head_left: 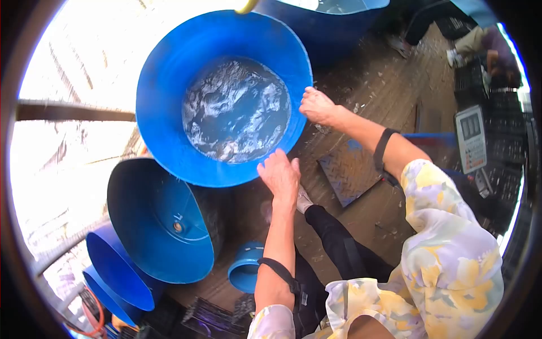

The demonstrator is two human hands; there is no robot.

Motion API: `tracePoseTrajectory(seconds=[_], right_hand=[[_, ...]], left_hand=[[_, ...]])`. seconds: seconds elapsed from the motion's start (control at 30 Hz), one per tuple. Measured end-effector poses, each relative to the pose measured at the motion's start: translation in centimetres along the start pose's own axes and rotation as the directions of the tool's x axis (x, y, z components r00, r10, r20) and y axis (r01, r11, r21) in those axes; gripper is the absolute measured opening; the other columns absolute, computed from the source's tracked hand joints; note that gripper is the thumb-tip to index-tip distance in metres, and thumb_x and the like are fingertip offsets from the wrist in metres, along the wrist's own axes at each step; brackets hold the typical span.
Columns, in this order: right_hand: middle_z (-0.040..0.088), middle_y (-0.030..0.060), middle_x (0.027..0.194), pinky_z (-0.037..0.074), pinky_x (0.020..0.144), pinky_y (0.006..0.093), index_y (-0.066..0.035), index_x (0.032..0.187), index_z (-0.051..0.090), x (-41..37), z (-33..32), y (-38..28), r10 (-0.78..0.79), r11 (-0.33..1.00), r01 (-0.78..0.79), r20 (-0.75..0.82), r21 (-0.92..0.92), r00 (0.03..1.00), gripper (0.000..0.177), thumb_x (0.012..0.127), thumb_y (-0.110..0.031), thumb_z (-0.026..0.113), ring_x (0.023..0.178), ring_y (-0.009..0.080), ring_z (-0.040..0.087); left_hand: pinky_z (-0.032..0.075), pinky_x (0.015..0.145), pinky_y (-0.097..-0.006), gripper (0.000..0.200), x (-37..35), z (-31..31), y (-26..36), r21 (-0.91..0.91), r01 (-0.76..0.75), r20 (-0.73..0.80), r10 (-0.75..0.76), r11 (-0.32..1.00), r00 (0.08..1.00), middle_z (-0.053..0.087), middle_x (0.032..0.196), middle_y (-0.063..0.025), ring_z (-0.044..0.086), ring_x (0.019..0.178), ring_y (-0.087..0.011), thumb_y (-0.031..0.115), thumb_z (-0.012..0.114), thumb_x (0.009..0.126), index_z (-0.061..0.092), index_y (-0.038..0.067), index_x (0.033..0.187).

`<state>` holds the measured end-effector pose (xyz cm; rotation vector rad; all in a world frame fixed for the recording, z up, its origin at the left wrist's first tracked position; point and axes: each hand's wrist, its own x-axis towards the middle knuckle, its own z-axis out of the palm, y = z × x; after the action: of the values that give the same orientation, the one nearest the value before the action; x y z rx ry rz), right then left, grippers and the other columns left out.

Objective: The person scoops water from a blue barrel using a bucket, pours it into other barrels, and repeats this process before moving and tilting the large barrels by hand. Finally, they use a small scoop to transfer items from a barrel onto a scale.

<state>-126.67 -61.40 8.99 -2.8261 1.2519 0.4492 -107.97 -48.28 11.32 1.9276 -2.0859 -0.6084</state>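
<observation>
A large blue barrel (161, 85) stands in front of me, with rippling water (237, 113) at the bottom of it. My left hand (280, 176) curls over its near rim, fingers on the inner side and thumb apart. On the right side of the same rim, my right hand (319, 107) is closed, knuckles up. The barrel's outer wall is mostly hidden from above. Beside it, to the lower left, an open blue drum (158, 226) lies tilted on its side with a round fitting inside.
More blue tubs (121, 265) lie at the lower left. A small blue bucket (245, 271) sits near my legs. Another water-filled barrel (339, 28) is at the top. A metal plate (350, 172) lies on the wooden floor; a digital scale display (470, 138), black crates (502, 130) and people are at right.
</observation>
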Motion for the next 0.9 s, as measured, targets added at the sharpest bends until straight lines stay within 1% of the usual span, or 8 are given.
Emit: tracePoseTrajectory(seconds=[0.07, 0.27, 0.57, 0.77, 0.8, 0.83, 0.87, 0.9], right_hand=[[0.064, 0.0055, 0.064, 0.037, 0.075, 0.0335, -0.014, 0.061, 0.066, -0.9, 0.1, -0.8, 0.015, 1.000, -0.015, -0.031, 0.000, 0.999, 0.013, 0.070, -0.017, 0.056, 0.069, 0.0200, 0.061], [0.062, 0.0054, 0.061, 0.036, 0.074, 0.0332, -0.014, 0.060, 0.065, -2.1, -0.6, -3.5, 0.039, 0.999, -0.039, -0.010, -0.021, 0.999, 0.013, 0.069, -0.019, 0.057, 0.065, 0.0191, 0.060], [0.063, 0.0031, 0.062, 0.038, 0.074, 0.0352, -0.016, 0.066, 0.067, -3.4, -2.9, -7.8, 0.059, 0.998, -0.058, 0.117, -0.014, 0.991, 0.013, 0.074, -0.017, 0.056, 0.064, 0.0190, 0.062], [0.065, 0.0162, 0.087, 0.031, 0.095, 0.0514, -0.009, 0.080, 0.069, -2.7, -3.2, -12.6, 0.153, 0.986, -0.148, 0.077, -0.071, 0.985, 0.020, 0.075, -0.019, 0.053, 0.093, 0.0330, 0.059], [0.065, 0.0156, 0.086, 0.035, 0.088, 0.0505, -0.006, 0.080, 0.068, -2.0, -2.4, -15.0, 0.178, 0.975, -0.186, 0.070, 0.125, 0.982, 0.021, 0.075, -0.018, 0.052, 0.093, 0.0311, 0.059], [0.065, 0.0140, 0.083, 0.037, 0.079, 0.0486, -0.003, 0.079, 0.066, -1.6, -5.4, -16.3, 0.070, 0.902, -0.147, 0.198, 0.407, 0.978, 0.019, 0.072, -0.016, 0.054, 0.089, 0.0285, 0.061], [0.065, 0.0119, 0.079, 0.037, 0.074, 0.0441, -0.005, 0.075, 0.066, -0.9, -4.4, -18.3, 0.104, 0.889, -0.179, 0.194, 0.421, 0.975, 0.015, 0.069, -0.015, 0.057, 0.085, 0.0262, 0.062], [0.065, 0.0113, 0.074, 0.042, 0.070, 0.0414, -0.008, 0.070, 0.066, -0.2, -3.1, -19.6, 0.156, 0.877, -0.151, 0.027, 0.457, 0.987, 0.010, 0.067, -0.014, 0.059, 0.076, 0.0269, 0.063]], left_hand=[[0.036, 0.062, -0.0405, 0.025, -0.3, 1.1, -0.5, 0.136, -0.027, -0.131, 0.045, 0.990, 0.990, 0.058, 0.070, -0.0076, 0.056, 0.069, -0.0259, 0.029, 0.069, 0.071, 0.053, 0.009, 0.071], [0.037, 0.062, -0.0377, 0.017, -1.9, 1.2, -3.4, 0.154, -0.190, -0.107, 0.207, 0.970, 0.972, 0.053, 0.068, -0.0054, 0.054, 0.069, -0.0235, 0.020, 0.067, 0.072, 0.052, 0.011, 0.071], [0.039, 0.060, -0.0384, 0.015, -3.6, 0.3, -4.9, 0.075, -0.248, -0.067, 0.253, 0.966, 0.965, 0.056, 0.067, -0.0070, 0.055, 0.066, -0.0254, 0.020, 0.065, 0.074, 0.054, 0.010, 0.071], [0.040, 0.062, -0.0386, 0.015, -3.1, 0.2, -5.0, 0.050, -0.233, -0.096, 0.237, 0.971, 0.967, 0.054, 0.066, -0.0075, 0.055, 0.068, -0.0253, 0.017, 0.063, 0.074, 0.051, 0.010, 0.070], [0.041, 0.063, -0.0387, 0.013, -2.8, 0.6, -6.0, 0.082, -0.248, -0.064, 0.254, 0.965, 0.965, 0.055, 0.068, -0.0081, 0.056, 0.070, -0.0255, 0.017, 0.064, 0.072, 0.053, 0.010, 0.069], [0.041, 0.063, -0.0387, 0.013, -2.7, -0.6, -6.7, 0.095, -0.232, -0.062, 0.238, 0.968, 0.969, 0.055, 0.068, -0.0081, 0.056, 0.070, -0.0255, 0.017, 0.064, 0.072, 0.053, 0.010, 0.069], [0.042, 0.064, -0.0393, 0.016, -2.8, -2.7, -7.6, 0.165, -0.184, 0.030, 0.182, 0.969, 0.983, 0.056, 0.066, -0.0086, 0.057, 0.070, -0.0259, 0.019, 0.065, 0.071, 0.053, 0.009, 0.068], [0.043, 0.065, -0.0400, 0.018, -3.0, -4.1, -9.0, 0.240, -0.146, 0.123, 0.119, 0.960, 0.985, 0.057, 0.065, -0.0090, 0.058, 0.070, -0.0263, 0.021, 0.067, 0.069, 0.054, 0.009, 0.066]])
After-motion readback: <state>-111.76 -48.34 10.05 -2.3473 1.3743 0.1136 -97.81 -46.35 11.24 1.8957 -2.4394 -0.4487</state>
